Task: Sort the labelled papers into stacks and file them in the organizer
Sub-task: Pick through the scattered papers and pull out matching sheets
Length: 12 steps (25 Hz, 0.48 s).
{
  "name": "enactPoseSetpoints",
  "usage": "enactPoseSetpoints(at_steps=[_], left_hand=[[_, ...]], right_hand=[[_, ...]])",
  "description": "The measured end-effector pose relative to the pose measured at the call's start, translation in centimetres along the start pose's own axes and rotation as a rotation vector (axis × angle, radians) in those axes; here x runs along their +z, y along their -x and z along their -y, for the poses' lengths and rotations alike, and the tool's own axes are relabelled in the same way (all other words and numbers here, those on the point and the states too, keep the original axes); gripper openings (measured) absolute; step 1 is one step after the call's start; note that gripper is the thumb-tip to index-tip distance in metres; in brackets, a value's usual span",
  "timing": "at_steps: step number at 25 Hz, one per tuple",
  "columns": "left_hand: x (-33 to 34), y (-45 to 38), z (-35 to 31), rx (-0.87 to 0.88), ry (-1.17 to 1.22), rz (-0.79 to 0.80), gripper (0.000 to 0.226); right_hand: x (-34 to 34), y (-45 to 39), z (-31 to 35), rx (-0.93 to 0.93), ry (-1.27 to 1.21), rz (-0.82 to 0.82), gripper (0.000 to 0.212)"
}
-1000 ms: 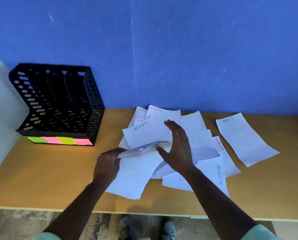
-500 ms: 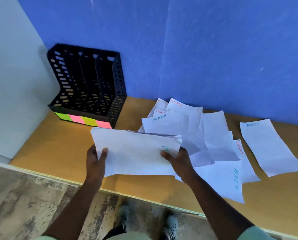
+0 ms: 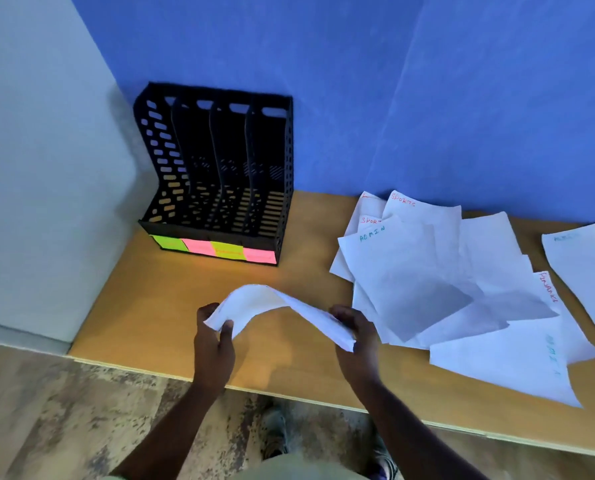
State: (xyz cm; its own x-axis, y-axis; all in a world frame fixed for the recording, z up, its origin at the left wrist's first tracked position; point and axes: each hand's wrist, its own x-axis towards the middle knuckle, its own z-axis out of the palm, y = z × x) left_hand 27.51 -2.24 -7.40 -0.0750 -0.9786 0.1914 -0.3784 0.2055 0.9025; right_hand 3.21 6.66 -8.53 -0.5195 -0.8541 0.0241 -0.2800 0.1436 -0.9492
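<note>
Your left hand (image 3: 213, 344) and right hand (image 3: 358, 337) pinch a bowed sheet (image 3: 272, 303); organizer (image 3: 220, 174) beyond, loose papers (image 3: 438, 282) rightward.

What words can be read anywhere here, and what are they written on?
"SPORTS", red: rear sheet of the pile.
"SPOR", red, rest covered: sheet below it.
"ADMIN", teal: top sheet.
"FINANCE", red, sideways: sheet on the pile's right.
Too blurred: teal words on the front sheet and the far-right sheet; sticky notes on the organizer.
</note>
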Motion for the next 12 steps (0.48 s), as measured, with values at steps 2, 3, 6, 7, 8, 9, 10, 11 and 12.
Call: enactPoseSetpoints(at_steps=[2,3,6,7,8,9,10,11,12], left_hand=[[-0.2,-0.9,1.4,-0.099,0.002,-0.006,0.031],[-0.2,-1.6,1.7,-0.129,0.01,-0.02,0.029],[-0.7,-3.5,1.7,-0.093,0.036,-0.004,0.028],[-0.7,-3.7,2.0,-0.086,0.043,0.014,0.027],[-0.7,-3.6,2.4,-0.116,0.047,0.032,0.028],[-0.5,-3.5,2.9,-0.174,0.045,0.048,0.03],[-0.3,-3.5,3.4,-0.232,0.033,0.061,0.033],[-0.1,-3.8,3.8,-0.273,0.009,0.071,0.034],[0.1,-4.3,3.9,-0.292,-0.027,0.082,0.032]], right_hand=[[1.4,0.3,-0.3,0.005,0.069,-0.024,0.053],[2.0,0.1,0.0,0.029,0.083,-0.069,0.054],[3.3,-0.9,0.9,0.113,0.097,-0.259,0.042],[3.5,-0.9,0.8,0.13,0.095,-0.264,0.037],[3.7,-0.8,0.2,0.174,0.077,-0.232,0.031],[3.9,-0.7,-0.4,0.245,0.057,-0.184,0.026],[4.0,-0.6,-0.9,0.316,0.057,-0.143,0.024],[4.0,-0.8,-1.4,0.356,0.066,-0.122,0.022],[3.8,-1.2,-1.6,0.376,0.072,-0.124,0.018]])
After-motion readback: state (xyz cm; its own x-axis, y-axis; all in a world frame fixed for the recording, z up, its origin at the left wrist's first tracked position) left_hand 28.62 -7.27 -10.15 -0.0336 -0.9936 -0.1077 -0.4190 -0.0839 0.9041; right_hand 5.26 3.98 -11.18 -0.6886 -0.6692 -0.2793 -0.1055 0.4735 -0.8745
